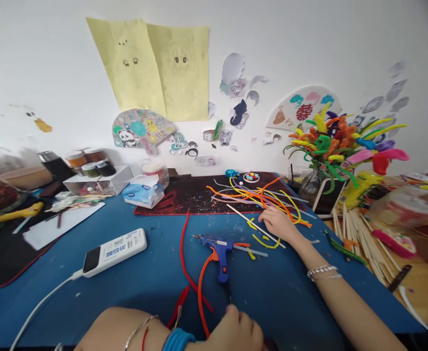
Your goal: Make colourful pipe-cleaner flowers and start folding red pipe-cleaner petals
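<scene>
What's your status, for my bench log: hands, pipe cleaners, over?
Right hand at wooden stick, beside pipe cleaners. Left hand low, near orange pipe cleaner. Blue glue gun between hands.

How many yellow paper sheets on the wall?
2. Both are side by side on the white wall: the left sheet tilted, the right sheet nearly upright. No others appear hidden.

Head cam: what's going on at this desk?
One person is working at a blue craft mat. The right hand is on a thin wooden stick beside a heap of colored pipe cleaners. The left hand is low at the near edge, just past a blue hot glue gun lying on the mat.
</scene>
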The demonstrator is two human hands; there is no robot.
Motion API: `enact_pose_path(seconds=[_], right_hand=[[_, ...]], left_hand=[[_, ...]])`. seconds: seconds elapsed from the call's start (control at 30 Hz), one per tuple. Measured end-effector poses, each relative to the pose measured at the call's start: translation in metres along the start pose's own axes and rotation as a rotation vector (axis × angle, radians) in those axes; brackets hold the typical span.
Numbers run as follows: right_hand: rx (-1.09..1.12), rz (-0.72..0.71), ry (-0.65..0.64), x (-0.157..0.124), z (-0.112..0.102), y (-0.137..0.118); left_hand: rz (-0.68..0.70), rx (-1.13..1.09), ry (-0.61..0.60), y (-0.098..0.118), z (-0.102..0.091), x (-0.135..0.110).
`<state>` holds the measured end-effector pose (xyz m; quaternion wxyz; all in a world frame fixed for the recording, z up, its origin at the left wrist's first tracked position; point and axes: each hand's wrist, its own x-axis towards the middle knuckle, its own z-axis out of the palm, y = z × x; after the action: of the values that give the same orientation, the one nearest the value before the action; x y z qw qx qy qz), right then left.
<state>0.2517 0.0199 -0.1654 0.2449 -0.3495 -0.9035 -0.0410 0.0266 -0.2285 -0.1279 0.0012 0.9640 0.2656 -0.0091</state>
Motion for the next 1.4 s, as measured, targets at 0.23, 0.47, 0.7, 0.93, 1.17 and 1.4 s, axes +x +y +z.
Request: enact_pose_path(seconds=[0.23,0.47,0.7,0.93,1.17,1.4], right_hand=[[0.039,0.043,-0.005,-0.001,0.006,0.000],[0.092,0.109,-0.004,-0.003,0.011,0.009],[0.111,0.127,-0.021,-0.004,0.013,0.013],[0.112,0.128,-0.029,-0.004,0.015,0.015],[0.104,0.130,-0.023,-0.005,0.016,0.014],[0.061,0.144,0.036,-0.003,0.014,0.009]], left_hand=[[-0.236,0.161,-0.051,-0.014,-0.010,0.015],[-0.309,0.218,-0.061,-0.018,-0.001,0.018],[-0.361,0.134,-0.039,-0.014,0.010,0.020],[-0.260,0.061,-0.038,-0.018,0.009,0.014],[-0.058,-0.069,-0.395,-0.037,-0.044,0.013],[-0.096,-0.093,-0.200,-0.033,-0.020,0.010]])
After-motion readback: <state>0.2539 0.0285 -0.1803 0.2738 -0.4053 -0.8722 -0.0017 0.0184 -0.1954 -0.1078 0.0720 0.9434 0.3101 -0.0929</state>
